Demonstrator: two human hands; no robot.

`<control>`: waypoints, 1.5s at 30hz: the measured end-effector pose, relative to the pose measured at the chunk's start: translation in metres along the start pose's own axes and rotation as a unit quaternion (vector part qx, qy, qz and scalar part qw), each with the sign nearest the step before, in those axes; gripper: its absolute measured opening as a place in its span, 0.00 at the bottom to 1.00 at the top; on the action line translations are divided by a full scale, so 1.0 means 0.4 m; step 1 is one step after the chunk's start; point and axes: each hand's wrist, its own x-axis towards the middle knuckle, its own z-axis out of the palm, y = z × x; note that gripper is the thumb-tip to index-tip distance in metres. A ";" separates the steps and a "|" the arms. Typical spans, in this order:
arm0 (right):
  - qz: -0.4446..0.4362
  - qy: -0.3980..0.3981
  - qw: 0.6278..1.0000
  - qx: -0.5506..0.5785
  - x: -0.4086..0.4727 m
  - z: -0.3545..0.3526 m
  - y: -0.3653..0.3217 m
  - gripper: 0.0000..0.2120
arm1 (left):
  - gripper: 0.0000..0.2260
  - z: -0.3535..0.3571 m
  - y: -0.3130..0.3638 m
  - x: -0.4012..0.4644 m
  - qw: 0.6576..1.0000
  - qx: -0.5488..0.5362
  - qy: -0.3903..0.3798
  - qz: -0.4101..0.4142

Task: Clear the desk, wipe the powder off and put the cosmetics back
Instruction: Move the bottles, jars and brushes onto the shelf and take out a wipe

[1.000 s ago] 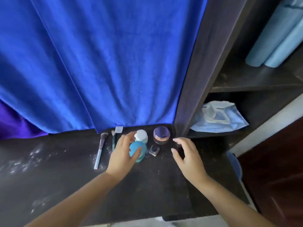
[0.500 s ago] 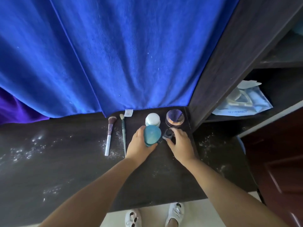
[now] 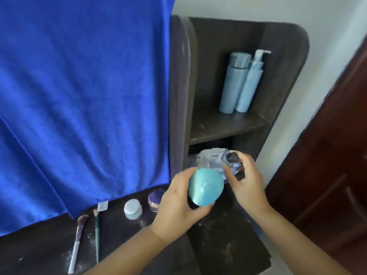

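Left hand [image 3: 174, 205] gripping teal egg-shaped case [image 3: 205, 187], right hand [image 3: 246, 181] pinching small dark-capped bottle [image 3: 233, 158], both raised before shelf unit [image 3: 228, 124].

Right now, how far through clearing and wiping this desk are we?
Early. In hand: the left hand grips the teal egg-shaped case, and the right hand holds a small dark jar, both lifted towards the lower shelf. Left: the white-lidded jar, purple-lidded jar and two brushes lie on the desk. White powder is not wiped.
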 end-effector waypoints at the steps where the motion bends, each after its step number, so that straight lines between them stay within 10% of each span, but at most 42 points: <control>1: 0.001 0.008 1.000 0.013 0.032 -0.038 0.005 0.16 | 0.27 0.022 0.042 0.035 1.000 -0.021 0.004 0.017; 12: -0.034 -0.016 0.999 -0.026 0.365 -0.160 0.072 0.11 | 0.28 0.123 0.103 0.473 0.973 -0.032 0.196 -0.115; 27: -0.006 -0.051 0.994 -0.094 0.433 -0.071 0.153 0.17 | 0.34 0.183 0.042 0.563 0.957 0.047 0.177 -0.225; 34: -0.126 0.028 0.991 -0.043 0.309 -0.099 0.124 0.16 | 0.28 0.148 0.083 0.387 0.978 0.079 0.194 -0.015; 39: -0.206 -0.103 0.973 0.031 0.120 0.019 0.072 0.13 | 0.18 0.061 0.007 0.124 0.981 0.104 0.164 0.025; 45: -0.167 -0.346 0.921 0.058 -0.150 0.303 0.032 0.09 | 0.14 -0.112 -0.255 -0.170 0.935 0.154 0.220 -0.232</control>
